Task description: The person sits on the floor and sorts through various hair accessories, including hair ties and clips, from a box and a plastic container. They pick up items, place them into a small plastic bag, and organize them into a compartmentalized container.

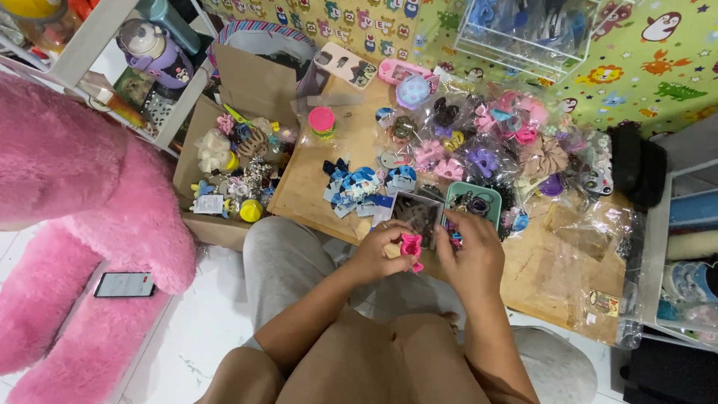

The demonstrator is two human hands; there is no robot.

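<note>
Pink hair clip (pixel 410 247) pinched in left hand (pixel 378 254) fingertips — right hand (pixel 471 258) just beside, fingers curled at clip's edge, over wooden table (pixel 538 269).

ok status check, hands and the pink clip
Left hand pinching pink hair clip. Right hand closed at its other side, over low wooden table. Nothing between them.

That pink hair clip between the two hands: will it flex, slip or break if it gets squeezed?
The pink hair clip looks like moulded plastic, so probably stiff and light. Its glossy surface may slip between the left hand and right hand. Its thin prongs could snap under hard squeezing.
</note>
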